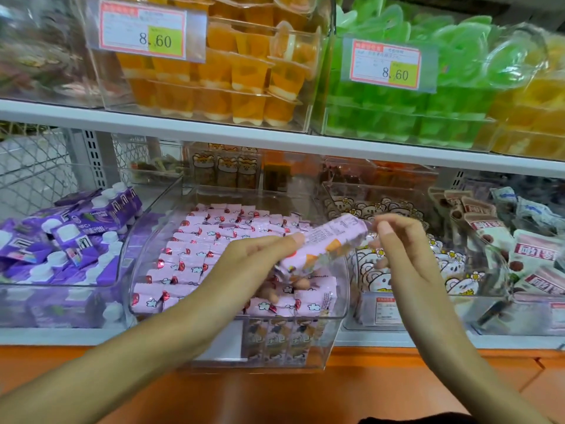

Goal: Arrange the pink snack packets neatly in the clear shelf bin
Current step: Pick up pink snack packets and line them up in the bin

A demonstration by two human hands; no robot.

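A clear shelf bin (336, 328) on the lower shelf holds several pink snack packets (195, 240) lying in rows, mostly on its left and back. My left hand (253, 258) grips one pink packet (324, 243) by its lower end and holds it tilted above the bin's right side. My right hand (400, 240) pinches the upper right end of that same packet between thumb and fingertips. Below the held packet, a few packets (315, 298) lie loosely in the bin's front right corner.
A bin of purple cartons (61, 240) stands to the left, and a bin of bear-print packets (452, 270) to the right. The shelf above (275, 136) carries bins of orange and green jelly cups. An orange ledge (275, 393) runs below.
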